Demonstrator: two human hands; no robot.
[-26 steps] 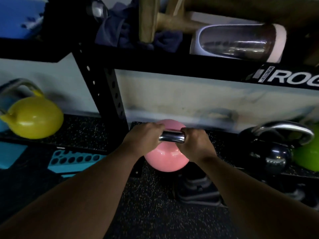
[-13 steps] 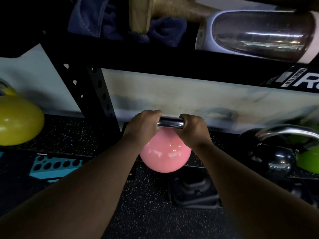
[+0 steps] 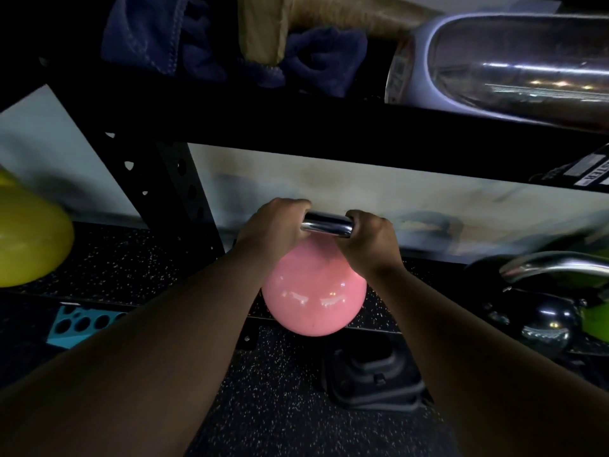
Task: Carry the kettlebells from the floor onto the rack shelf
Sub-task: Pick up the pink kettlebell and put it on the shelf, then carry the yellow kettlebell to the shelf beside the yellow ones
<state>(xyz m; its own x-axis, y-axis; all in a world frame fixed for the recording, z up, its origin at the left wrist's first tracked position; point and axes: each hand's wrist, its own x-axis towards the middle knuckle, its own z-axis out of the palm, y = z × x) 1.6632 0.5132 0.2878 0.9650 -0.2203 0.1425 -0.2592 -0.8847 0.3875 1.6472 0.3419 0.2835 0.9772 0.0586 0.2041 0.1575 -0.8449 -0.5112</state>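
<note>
A glossy pink kettlebell [image 3: 313, 295] with a chrome handle hangs at the front edge of the low rack shelf [image 3: 131, 258], which is lined with black speckled rubber. My left hand [image 3: 268, 225] grips the left end of the handle and my right hand [image 3: 370, 239] grips the right end. The bell's body overlaps the shelf lip; whether it rests on the shelf is hidden.
A yellow kettlebell [image 3: 29, 245] sits on the shelf at far left. A black kettlebell [image 3: 543, 321] and a green one [image 3: 593, 321] stand at right. A black rack upright [image 3: 184, 192] rises left of my hands. A black base [image 3: 372, 374] lies on the floor.
The pink kettlebell has risen and moved forward toward the low shelf, still in both hands. The view has shifted closer to the rack.
</note>
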